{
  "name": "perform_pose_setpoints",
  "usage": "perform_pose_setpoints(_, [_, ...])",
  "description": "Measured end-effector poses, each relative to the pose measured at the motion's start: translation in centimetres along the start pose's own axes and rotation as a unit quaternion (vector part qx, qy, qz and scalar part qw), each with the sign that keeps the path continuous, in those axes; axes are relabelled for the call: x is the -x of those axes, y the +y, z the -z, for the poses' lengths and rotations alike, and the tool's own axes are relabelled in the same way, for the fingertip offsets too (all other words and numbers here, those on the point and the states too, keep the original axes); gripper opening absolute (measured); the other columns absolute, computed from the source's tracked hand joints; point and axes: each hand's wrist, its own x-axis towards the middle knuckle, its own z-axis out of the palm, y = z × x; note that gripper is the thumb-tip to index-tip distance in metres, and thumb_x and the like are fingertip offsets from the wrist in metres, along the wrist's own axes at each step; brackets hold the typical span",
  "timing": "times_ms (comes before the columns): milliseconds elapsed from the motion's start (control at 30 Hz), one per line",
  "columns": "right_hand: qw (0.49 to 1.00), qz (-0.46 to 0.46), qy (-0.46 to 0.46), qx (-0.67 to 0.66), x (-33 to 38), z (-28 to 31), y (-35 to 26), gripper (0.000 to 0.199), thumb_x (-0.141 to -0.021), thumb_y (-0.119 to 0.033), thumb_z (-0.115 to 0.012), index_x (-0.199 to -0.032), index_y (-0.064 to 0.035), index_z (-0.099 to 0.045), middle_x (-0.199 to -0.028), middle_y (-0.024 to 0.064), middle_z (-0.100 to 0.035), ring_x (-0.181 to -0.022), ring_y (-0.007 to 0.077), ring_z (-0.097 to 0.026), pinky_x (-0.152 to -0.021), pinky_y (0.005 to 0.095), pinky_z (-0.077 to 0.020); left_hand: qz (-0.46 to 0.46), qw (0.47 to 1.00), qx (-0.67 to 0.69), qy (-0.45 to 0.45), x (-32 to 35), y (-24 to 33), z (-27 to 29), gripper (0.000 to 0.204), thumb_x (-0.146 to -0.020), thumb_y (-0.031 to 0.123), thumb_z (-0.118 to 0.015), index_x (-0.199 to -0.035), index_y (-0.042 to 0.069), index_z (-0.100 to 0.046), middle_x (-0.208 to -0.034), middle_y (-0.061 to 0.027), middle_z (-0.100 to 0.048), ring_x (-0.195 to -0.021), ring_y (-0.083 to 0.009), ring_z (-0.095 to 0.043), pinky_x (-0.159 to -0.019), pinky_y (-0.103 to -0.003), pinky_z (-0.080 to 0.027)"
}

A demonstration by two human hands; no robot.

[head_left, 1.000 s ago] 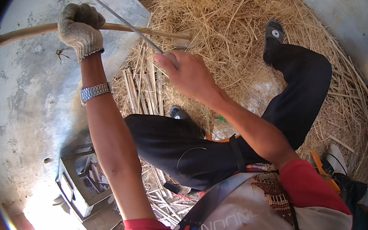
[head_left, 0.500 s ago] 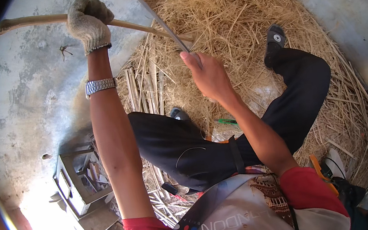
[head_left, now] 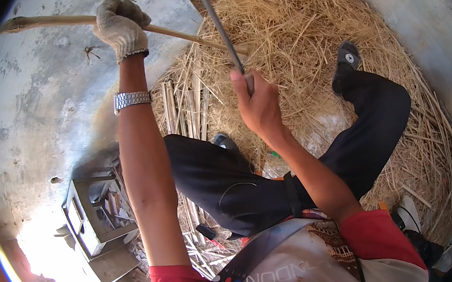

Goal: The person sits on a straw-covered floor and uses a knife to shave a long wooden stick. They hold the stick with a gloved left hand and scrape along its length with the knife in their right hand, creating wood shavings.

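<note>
Okay, gloved left hand (head_left: 121, 27) is fully curled round a long stick (head_left: 180, 35), which slants from above the mottled grey surface (head_left: 35, 79) across to the straw (head_left: 279, 18). Bare right hand (head_left: 259, 103) is closed on the grip of a long bladed tool (head_left: 218, 27), thumb up. Tool crosses stick in view; can't tell if touching. Best, I'd say: firm glove hold, edge angled away from that hand, path clear of the legs (head_left: 378, 107).

The left hand (head_left: 121, 27) was curled closed beyond the left knee (head_left: 184, 151), the right hand (head_left: 261, 106) clenched to that knee's right.
</note>
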Motion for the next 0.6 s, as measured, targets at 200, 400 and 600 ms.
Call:
perform_pose_setpoints(200, [0.998,-0.014,-0.057,0.03,-1.0,1.9,-0.6,0.055,-0.1,-0.045,-0.049,-0.075,0.0027,-0.058,-0.051,0.0102,-0.051,-0.045,0.0191,-0.055,-0.047,0.037,-0.0427,0.006,0.998,0.028,0.057,1.2,-0.7,1.2,0.03,-0.084,0.013,-0.046,-0.056,0.016,-0.034,-0.046,0.0014,-0.027,-0.038,-0.0133,-0.021,-0.04,-0.032,-0.02])
perform_pose_setpoints(400, [0.994,0.105,0.032,-0.028,1.3,2.2,-3.5,0.05,-0.1,-0.04,-0.053,-0.073,0.0022,-0.057,-0.049,0.0108,-0.047,-0.044,0.0192,-0.049,-0.047,0.037,-0.0395,0.013,0.996,0.075,0.052,-0.1,-1.2,4.0,0.02,-0.082,0.014,-0.053,-0.064,0.011,-0.045,-0.048,-0.0019,-0.038,-0.036,-0.0176,-0.034,-0.036,-0.037,-0.027])
perform_pose_setpoints(600, [0.999,-0.007,-0.031,0.032,1.9,0.6,1.2,0.052,-0.099,-0.042,-0.052,-0.071,0.0014,-0.055,-0.052,0.0125,-0.048,-0.047,0.0231,-0.048,-0.051,0.0403,-0.0404,-0.032,0.999,0.042,-0.012,1.0,-0.3,0.3,0.033,-0.088,0.014,-0.049,-0.057,0.016,-0.036,-0.047,0.0025,-0.027,-0.036,-0.0125,-0.02,-0.038,-0.032,-0.018])
